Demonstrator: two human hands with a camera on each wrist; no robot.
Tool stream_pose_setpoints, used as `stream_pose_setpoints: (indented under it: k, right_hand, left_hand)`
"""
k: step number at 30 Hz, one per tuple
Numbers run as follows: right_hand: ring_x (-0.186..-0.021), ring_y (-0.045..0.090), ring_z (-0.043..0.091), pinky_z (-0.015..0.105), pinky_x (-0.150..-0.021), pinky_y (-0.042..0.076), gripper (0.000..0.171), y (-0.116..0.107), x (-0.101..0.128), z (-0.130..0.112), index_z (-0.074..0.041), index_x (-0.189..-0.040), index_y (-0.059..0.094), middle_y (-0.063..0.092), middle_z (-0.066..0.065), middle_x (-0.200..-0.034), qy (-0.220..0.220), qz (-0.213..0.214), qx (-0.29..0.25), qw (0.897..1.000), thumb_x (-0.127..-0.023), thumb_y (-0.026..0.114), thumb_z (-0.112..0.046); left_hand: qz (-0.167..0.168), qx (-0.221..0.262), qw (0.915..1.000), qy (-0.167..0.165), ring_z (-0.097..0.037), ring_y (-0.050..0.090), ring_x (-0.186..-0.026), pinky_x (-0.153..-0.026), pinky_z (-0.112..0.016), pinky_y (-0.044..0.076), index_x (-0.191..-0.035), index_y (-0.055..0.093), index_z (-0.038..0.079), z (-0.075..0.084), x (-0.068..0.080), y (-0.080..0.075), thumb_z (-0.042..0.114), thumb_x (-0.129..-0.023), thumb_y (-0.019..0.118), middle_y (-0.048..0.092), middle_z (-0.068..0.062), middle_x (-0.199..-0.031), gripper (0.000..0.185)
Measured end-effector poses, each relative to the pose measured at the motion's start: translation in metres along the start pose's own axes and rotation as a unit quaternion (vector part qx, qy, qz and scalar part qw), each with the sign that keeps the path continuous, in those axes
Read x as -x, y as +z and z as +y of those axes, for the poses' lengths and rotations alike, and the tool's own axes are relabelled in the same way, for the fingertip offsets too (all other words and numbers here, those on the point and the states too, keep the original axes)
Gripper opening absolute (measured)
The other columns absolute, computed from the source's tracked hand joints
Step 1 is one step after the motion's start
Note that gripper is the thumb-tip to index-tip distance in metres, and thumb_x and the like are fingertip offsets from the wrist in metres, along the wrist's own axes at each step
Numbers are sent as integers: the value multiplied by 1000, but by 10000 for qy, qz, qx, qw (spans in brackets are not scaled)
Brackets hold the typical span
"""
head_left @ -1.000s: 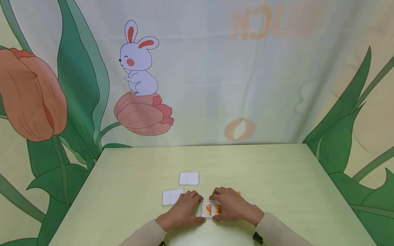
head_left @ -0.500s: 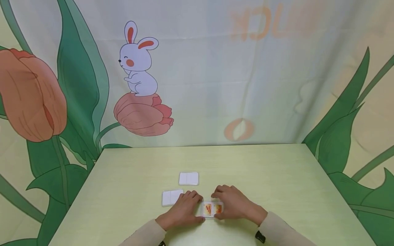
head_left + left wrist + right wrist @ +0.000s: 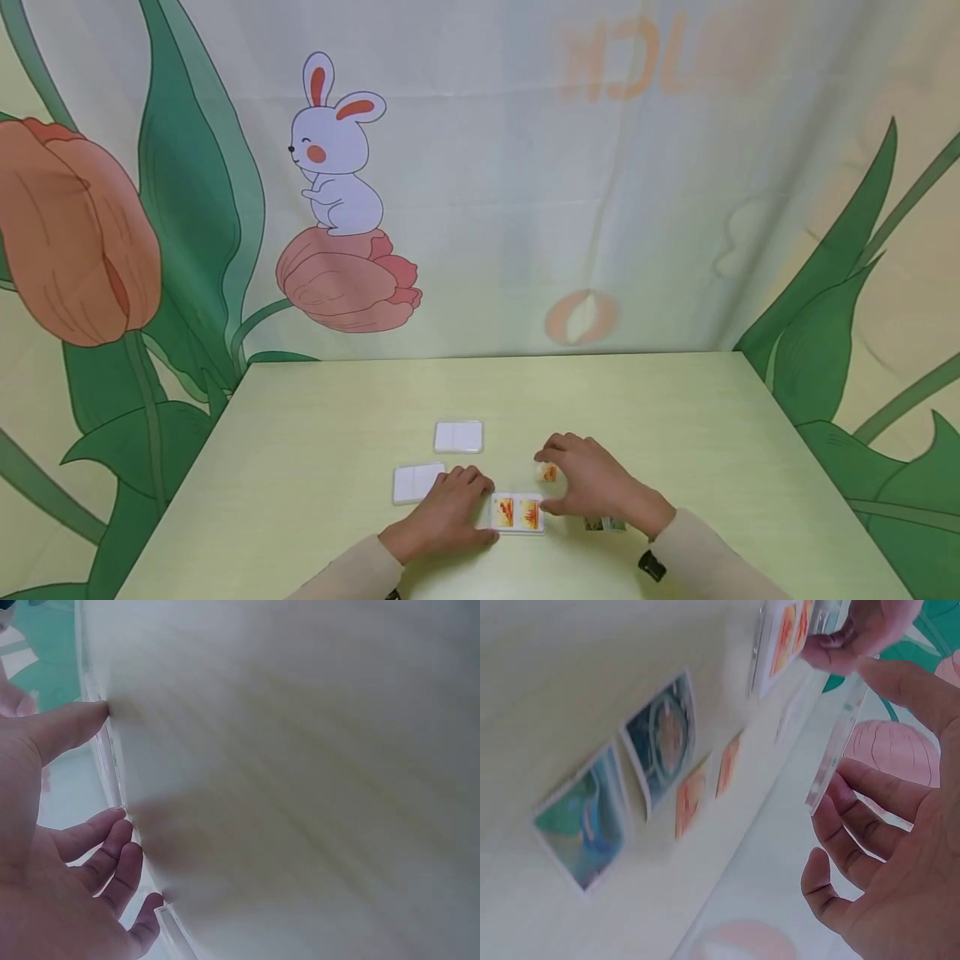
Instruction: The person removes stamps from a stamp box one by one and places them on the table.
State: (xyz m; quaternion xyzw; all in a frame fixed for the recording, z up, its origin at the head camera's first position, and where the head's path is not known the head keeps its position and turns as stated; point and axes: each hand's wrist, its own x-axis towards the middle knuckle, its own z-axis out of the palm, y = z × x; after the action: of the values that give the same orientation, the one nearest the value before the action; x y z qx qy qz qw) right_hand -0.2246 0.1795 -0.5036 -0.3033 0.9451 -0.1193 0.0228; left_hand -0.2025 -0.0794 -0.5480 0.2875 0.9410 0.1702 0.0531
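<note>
In the head view, my left hand (image 3: 450,517) grips the left end of a flat white-edged case (image 3: 516,513), thumb and finger at its two corners. Two orange picture cards (image 3: 529,515) lie side by side in it. My right hand (image 3: 592,479) is just up and right of the case. From the right wrist view, its thumb and fingers pinch a clear plastic cover (image 3: 834,750) by opposite edges, held above the table. The left wrist view shows the left thumb and fingertips (image 3: 112,825) along a clear plastic edge.
Two more white cases (image 3: 459,437) (image 3: 416,482) lie behind and left of the left hand. Loose on the table are a green-blue card (image 3: 592,817), a dark green card (image 3: 664,742) and two orange cards (image 3: 692,796). A printed curtain (image 3: 487,208) hangs behind the table.
My right hand has moved off the case's right end, rightward and away, with the clear cover. Green cards beneath its wrist have come into view. My left hand has stayed put.
</note>
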Motion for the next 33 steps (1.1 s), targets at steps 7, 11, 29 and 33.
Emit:
stream_pose_setpoints:
  k: [7,11,29,33]
  right_hand:
    - [-112,57,25,52,-91,45,61,-10,6,12,-11,-124,65,60,3,-122,174,220,-215,9994,-76,81,-43]
    - [-110,58,24,49,-88,46,59,-15,9,21,-11,-124,65,60,4,-122,253,345,-86,9990,-76,81,-41]
    - [-114,58,29,53,-99,44,62,-17,18,65,-11,-125,65,61,6,-124,1159,382,-161,9924,-74,83,-41]
    - [-116,57,30,54,-99,44,62,-13,20,77,-10,-125,65,61,7,-124,1291,346,-172,9909,-74,83,-40]
  left_hand:
    - [21,-59,10000,20,-19,50,-108,-92,-43,40,-119,59,14,1,1,0,49,-77,77,57,2,-116,57]
    - [15,-104,9999,31,-19,50,-108,-92,-43,40,-119,59,14,2,1,-1,49,-77,77,56,2,-115,57]
    - [-89,-255,9996,65,-19,50,-108,-92,-43,40,-120,58,13,3,0,-3,50,-78,75,57,2,-116,58]
    - [-101,-253,9996,51,-19,50,-108,-92,-43,40,-120,59,13,4,0,-3,50,-78,75,57,1,-116,58]
